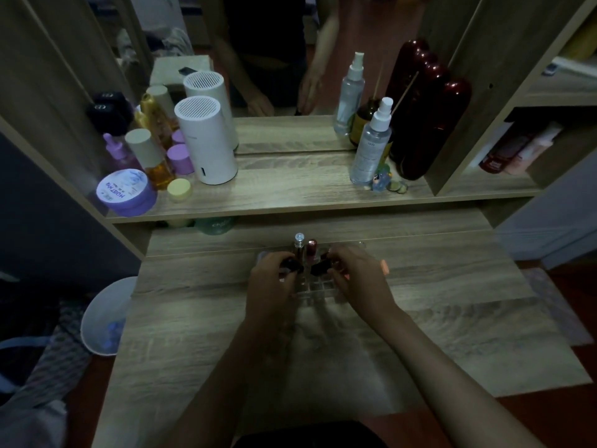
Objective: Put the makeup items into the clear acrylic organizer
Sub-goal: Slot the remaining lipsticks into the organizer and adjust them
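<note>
Left hand (269, 275) at 9 o'clock of clear acrylic organizer (318, 287), fingers pinching dark tube (291, 264). Right hand (357, 275) at 3 o'clock, gripping dark lipstick (320, 267). Organizer mid-desk (200, 318); bare wood toward 6 o'clock.

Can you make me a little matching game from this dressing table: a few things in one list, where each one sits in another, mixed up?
Things:
1. round purple tub
2. white cylinder
3. clear spray bottle
4. clear organizer

Places:
A. on the lower desk surface, between the two hands
B. left end of the shelf, nearest the front edge
C. right part of the shelf, beside the dark red bottle
D. on the shelf, just right of the cluster of small bottles

Pairs: 1-B, 2-D, 3-C, 4-A
</note>
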Demonstrator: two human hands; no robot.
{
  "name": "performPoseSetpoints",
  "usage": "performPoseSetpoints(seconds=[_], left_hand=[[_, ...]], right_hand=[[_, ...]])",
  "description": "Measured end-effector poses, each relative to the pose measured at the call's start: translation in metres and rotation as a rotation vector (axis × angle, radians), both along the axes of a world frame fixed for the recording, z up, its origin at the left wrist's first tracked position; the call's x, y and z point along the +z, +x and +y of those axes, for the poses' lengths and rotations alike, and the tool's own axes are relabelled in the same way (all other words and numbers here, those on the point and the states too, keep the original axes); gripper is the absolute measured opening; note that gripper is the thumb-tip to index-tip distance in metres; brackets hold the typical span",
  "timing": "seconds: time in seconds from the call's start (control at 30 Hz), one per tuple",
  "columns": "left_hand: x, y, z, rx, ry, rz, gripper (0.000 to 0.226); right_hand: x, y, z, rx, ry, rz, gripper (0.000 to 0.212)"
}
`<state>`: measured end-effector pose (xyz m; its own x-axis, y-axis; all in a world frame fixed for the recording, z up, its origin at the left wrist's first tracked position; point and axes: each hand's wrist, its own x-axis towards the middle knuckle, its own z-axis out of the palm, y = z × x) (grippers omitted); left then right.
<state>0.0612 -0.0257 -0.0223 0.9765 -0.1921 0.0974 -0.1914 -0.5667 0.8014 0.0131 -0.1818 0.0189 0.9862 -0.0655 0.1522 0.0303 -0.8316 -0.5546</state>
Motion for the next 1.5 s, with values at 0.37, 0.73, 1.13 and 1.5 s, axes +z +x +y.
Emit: performPoseSetpoints(seconds=[0.37,0.73,1.13,1.5], left_hand=[[-0.001,0.003,-0.004,-0.098,0.163,-0.001,0.034],[-0.004,0.004,-0.008,-0.108,0.245,-0.025,0.029],[0.004,0.010,-0.009,-0.102,0.240,-0.056,0.020],[0.030,0.026,-0.017,-0.123,0.186,-0.366,0.023]], right_hand=[[-0.011,0.024,0.014,0.072,-0.141,0.066,0.023],[-0.011,0.030,0.011,0.100,-0.145,0.081,0.027],[-0.037,0.035,0.011,0.102,-0.157,0.165,0.027],[0.003,0.025,-0.013,-0.019,-0.121,-0.016,0.011]])
